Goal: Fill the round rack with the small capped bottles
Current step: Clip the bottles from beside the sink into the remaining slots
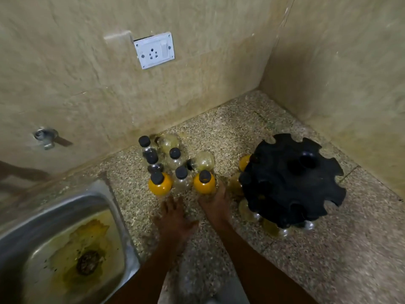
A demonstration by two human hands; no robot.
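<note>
a cluster of small capped bottles point(166, 165) stands on the speckled table point(306, 260) near the back wall, some orange, some clear, two lying on their sides. the round black rack point(291, 181) sits to the right, bottles hanging under its rim. the right hand point(215, 202) touches an orange bottle point(205, 182); whether it grips it i cannot tell. the left hand point(175, 218) hovers spread, blurred. a steel sink point(28, 220) lies at left.

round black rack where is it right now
In the head view the rack stands on the counter at right, near the wall corner, right of the bottle cluster.
</note>
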